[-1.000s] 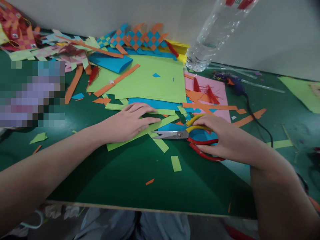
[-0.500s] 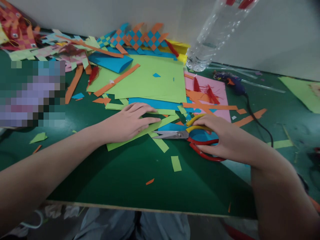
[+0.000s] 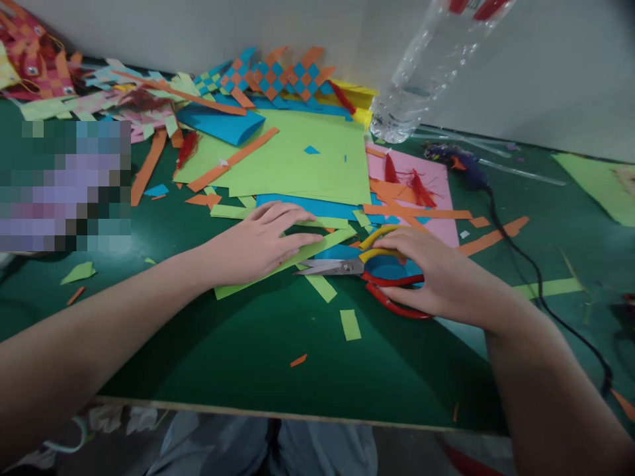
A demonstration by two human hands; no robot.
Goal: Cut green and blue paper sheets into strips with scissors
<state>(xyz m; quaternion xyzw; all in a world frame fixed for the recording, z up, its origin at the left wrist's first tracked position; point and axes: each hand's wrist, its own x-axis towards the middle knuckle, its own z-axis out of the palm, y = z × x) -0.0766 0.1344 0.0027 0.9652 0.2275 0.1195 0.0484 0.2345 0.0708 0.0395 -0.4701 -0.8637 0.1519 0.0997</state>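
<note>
My left hand (image 3: 262,243) lies low over light green paper strips, fingers stretched out to the right. One slanting green strip (image 3: 340,237) passes under its fingers, and another green strip (image 3: 229,211) runs behind the knuckles. Scissors (image 3: 346,266) with red and yellow handles are in my right hand (image 3: 439,274), its fingers and thumb at the handle loops. Their narrowly parted blades point left, close to the slanting strip and my left fingertips. Beneath the blades sits a short green strip piece (image 3: 322,288); a small green rectangle (image 3: 350,324) rests nearer me.
Green paper sheets (image 3: 302,158) lie behind my hands. Woven paper fish (image 3: 270,78) lean along the wall. A clear bottle (image 3: 417,79) stands back right, near a dark tool with a cord (image 3: 469,165). Pink paper (image 3: 441,178) and orange strips (image 3: 431,213) lie right of the sheets.
My right hand and the scissors have shifted a little to the left, bringing the blade tips closer to my left hand. The left hand stays almost in place.
</note>
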